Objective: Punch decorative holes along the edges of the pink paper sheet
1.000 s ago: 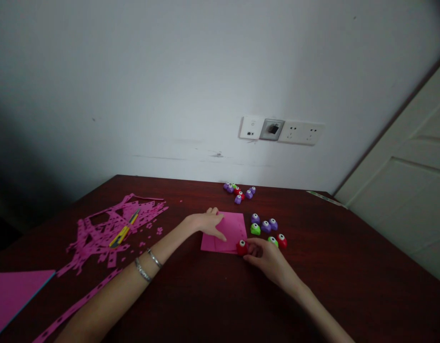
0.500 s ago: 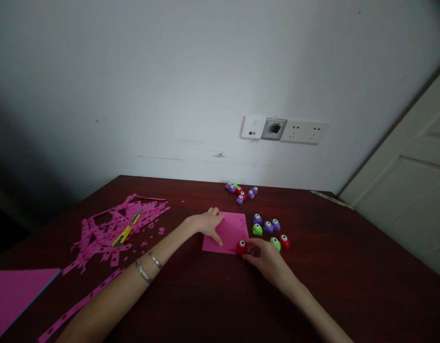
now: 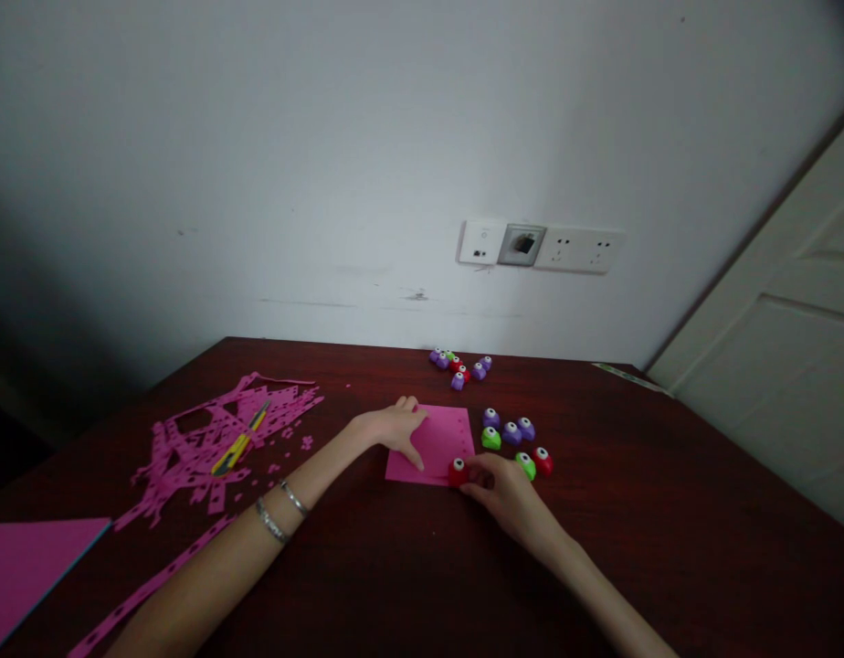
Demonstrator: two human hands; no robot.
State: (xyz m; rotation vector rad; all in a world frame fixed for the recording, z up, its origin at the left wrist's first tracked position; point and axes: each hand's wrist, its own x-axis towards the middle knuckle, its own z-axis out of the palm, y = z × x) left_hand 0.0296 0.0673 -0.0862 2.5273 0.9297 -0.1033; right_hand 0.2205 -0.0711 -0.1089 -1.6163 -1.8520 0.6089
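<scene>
A square sheet of pink paper [image 3: 441, 439] lies on the dark red-brown table, with small marks in a row near its right edge. My left hand [image 3: 398, 429] rests on the sheet's left side, its fingers spread. At the sheet's lower right corner stands a small red paper punch [image 3: 457, 473] with a white button on top. My right hand [image 3: 494, 484] grips this punch from the right between thumb and fingers. Close by on the right are a green punch [image 3: 525, 465], another red punch [image 3: 543, 461], and several purple ones [image 3: 511, 433].
More punches [image 3: 458, 367] cluster near the wall. To the left, a yellow utility knife [image 3: 238, 451] lies on a heap of punched pink scraps [image 3: 168, 457]. A long punched strip [image 3: 154, 580] runs under my left forearm. A larger pink sheet [image 3: 38, 567] lies front left.
The view has shifted slightly. Both hands, the paper and the red punch keep nearly the same places relative to one another.
</scene>
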